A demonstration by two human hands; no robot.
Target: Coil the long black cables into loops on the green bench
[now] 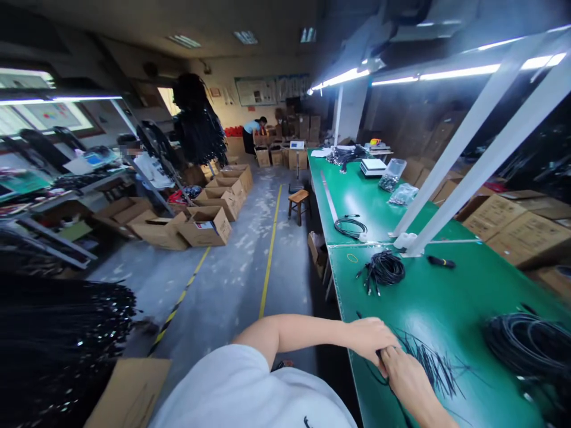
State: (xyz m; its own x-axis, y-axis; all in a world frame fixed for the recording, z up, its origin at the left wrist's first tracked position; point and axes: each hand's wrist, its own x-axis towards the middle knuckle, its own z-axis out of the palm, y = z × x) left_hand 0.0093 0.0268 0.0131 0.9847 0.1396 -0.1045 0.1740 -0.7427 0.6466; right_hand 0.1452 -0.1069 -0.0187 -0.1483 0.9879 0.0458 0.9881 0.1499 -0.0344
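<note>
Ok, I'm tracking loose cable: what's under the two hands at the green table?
Part of a black cable shows below the left hand and right hand, over the green tabletop. Whatever lies inside their grip is covered.

Beside the left edge of the table [428, 303], we see a plain, pale shirt [267, 404]. It looks white with a bit of blue or grey in it, but we cannot tell just which. The cloth is soft, with a few gentle folds and shadows. Low on the front we spot a small, thin, curvy black mark [307, 422], too small for us to read. The left sleeve [252, 359] is short and loose, and it stops above the elbow. Both lower arms are bare, and so are the left hand [371, 336] and right hand [401, 370].
</note>
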